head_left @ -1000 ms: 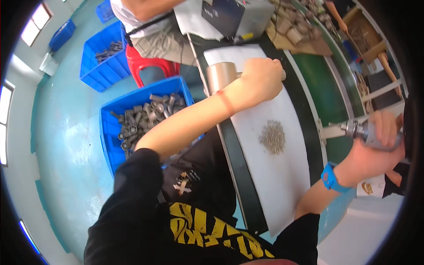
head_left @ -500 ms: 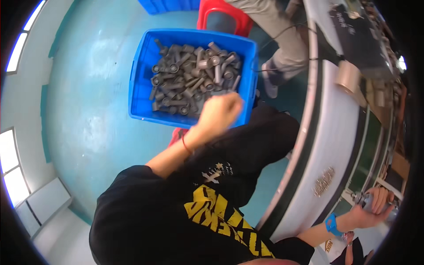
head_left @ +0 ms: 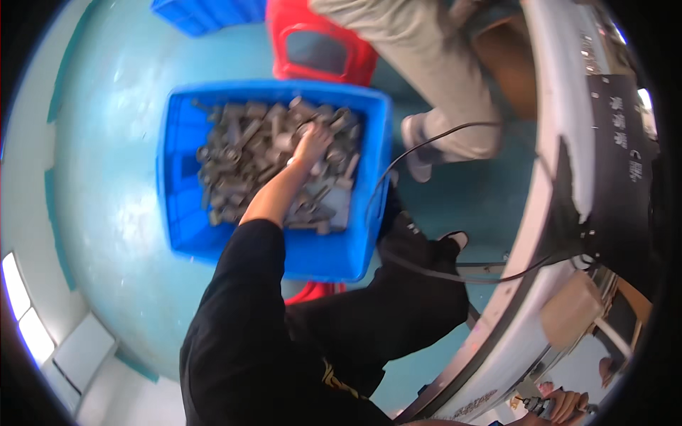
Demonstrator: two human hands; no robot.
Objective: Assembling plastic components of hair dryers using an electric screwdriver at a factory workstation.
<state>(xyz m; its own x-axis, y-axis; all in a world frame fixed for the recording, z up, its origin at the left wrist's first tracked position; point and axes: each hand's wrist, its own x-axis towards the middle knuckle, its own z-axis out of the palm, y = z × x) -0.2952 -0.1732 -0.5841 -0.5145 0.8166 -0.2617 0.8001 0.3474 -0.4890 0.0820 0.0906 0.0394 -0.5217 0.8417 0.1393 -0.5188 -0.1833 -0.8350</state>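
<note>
My left hand (head_left: 314,142) is deep in a blue plastic bin (head_left: 273,266), its fingers curled down over a grey tubular part (head_left: 304,130) on top of the heap. The fingertips are partly hidden and a little blurred. Around it lie many loose grey parts (head_left: 234,153) with round cup-like ends and straight stems. At the lower right, near the picture's rim, my right hand (head_left: 568,406) is wrapped around a grey power screwdriver (head_left: 543,406), whose tip points left, over the bench side.
The bin stands on a red stool (head_left: 316,292). Beyond it are another red stool (head_left: 284,67), a blue bin (head_left: 206,18) and a co-worker's leg (head_left: 426,71). A white-topped bench (head_left: 490,369) carries small screws (head_left: 474,405), a tape roll (head_left: 572,309) and a black panel (head_left: 618,177). A black cable (head_left: 426,145) hangs alongside.
My left hand has moved from above the bin's near edge to farther in among the parts. The view has shifted, so the bin sits lower and left. My right hand still grips the screwdriver.
</note>
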